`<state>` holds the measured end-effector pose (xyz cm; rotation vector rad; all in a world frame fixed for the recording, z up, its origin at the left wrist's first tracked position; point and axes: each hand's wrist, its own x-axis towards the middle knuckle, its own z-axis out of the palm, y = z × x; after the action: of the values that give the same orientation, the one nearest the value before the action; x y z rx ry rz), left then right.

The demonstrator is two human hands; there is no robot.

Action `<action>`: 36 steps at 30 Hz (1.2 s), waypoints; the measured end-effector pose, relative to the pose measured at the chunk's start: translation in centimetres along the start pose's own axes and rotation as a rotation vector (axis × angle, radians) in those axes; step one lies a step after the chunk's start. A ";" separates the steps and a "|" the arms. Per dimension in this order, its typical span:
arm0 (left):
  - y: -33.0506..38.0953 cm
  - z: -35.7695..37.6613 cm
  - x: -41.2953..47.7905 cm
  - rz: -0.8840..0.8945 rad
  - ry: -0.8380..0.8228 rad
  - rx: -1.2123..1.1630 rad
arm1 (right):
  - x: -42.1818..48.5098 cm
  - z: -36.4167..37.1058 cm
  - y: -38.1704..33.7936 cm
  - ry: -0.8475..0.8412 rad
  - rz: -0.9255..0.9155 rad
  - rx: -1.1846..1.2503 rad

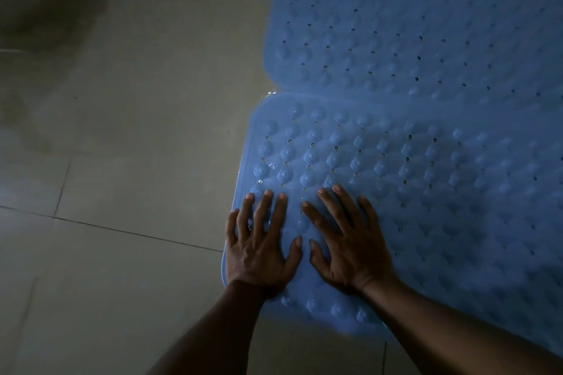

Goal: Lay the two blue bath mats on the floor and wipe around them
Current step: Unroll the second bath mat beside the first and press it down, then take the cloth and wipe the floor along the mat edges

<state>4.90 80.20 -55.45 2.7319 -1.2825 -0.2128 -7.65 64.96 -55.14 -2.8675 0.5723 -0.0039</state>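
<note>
Two blue bath mats with raised bumps and small holes lie flat on the tiled floor, edge to edge. The near mat (426, 192) fills the lower right; the far mat (411, 24) fills the upper right. My left hand (262, 240) presses flat on the near mat's left edge, fingers spread and straight. Beside it, my right hand (344, 240) also lies flat on the same mat with fingers spread. Neither hand holds anything.
Beige floor tiles (122, 161) with dark grout lines cover the left half of the view. A dark stain or shadow (54, 3) sits at the upper left. A few water drops glint near the seam between the mats (271, 93).
</note>
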 end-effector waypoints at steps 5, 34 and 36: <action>0.1 -0.4 0.0 -0.010 -0.040 -0.004 | -0.1 0.0 -0.1 -0.020 0.005 0.060; 33.0 -53.0 18.5 0.334 0.344 0.142 | 2.0 -62.3 16.9 0.500 0.187 -0.181; 34.4 -56.7 18.4 0.327 0.366 0.133 | 1.5 -66.5 16.5 0.549 0.195 -0.179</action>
<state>0.53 46.76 4.52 2.4474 -1.6391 0.3944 -15.48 35.51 6.22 -2.9572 0.9921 -0.7627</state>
